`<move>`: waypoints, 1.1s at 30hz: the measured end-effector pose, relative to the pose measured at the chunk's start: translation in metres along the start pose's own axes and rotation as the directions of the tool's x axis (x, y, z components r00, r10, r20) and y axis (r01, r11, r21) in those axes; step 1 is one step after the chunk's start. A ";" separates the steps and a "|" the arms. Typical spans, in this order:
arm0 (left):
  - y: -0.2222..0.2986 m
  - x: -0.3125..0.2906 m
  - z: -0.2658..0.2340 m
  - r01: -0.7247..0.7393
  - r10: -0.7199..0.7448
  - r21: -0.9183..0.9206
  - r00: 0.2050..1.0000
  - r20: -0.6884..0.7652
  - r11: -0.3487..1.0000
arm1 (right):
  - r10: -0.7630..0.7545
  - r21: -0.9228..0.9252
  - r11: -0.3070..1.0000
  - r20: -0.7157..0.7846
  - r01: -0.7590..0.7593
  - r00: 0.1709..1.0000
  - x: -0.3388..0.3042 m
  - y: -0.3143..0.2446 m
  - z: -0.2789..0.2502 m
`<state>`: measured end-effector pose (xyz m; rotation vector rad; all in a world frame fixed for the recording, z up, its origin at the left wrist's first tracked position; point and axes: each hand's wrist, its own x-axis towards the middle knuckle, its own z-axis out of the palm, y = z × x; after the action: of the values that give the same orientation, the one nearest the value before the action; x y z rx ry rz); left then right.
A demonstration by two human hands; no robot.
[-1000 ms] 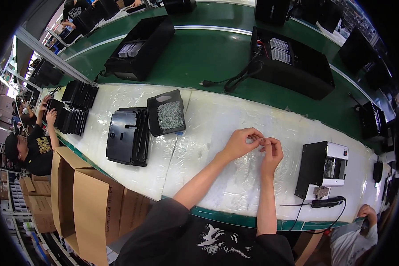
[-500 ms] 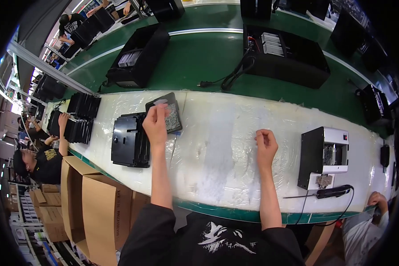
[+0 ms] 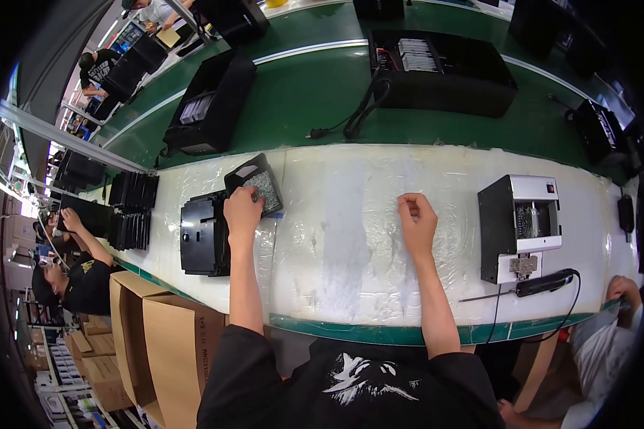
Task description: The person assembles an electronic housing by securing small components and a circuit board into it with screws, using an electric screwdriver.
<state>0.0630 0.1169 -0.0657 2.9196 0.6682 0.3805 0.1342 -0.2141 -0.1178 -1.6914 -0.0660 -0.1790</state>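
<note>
While the left hand is reaching out over the small black tray of tiny grey parts, the work appears to be at an early pick-up stage, as far as can be judged. The fingers are curling down into the tray's near edge, close together, though whether they are pinching a part cannot be told. The tray is lying tilted on the white wrapped bench, just beside the black plastic casing at the person's left. The right hand is resting on the bench in a loose fist, well apart from the tray; whether it is holding anything is not clear. The grey metal unit with the open face is standing untouched to the right, with a black driver tool lying in front of it. Nothing looks fitted yet, so most of the assembly seems left to do. The parts are too small to make out singly, and the hand is hiding the tray's near corner. 2 other people are being cut off at the picture's edges.
</note>
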 end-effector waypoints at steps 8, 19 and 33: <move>-0.001 0.003 0.001 0.045 -0.043 -0.032 0.996 0.076 0.998 | 0.019 0.012 1.000 0.021 -0.019 1.000 0.000 -0.004 -0.003; 0.000 -0.001 -0.001 -0.035 0.031 -0.142 0.999 -0.033 0.989 | 0.015 0.010 1.000 0.029 -0.015 0.999 0.000 -0.003 -0.003; -0.017 0.005 -0.009 0.055 -0.056 -0.578 0.998 0.016 0.815 | 0.010 -0.001 1.000 0.029 -0.010 1.000 -0.002 -0.003 0.000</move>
<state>0.0574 0.1351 -0.0587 2.3118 0.5178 0.4807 0.1319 -0.2138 -0.1152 -1.6947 -0.0792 -0.1467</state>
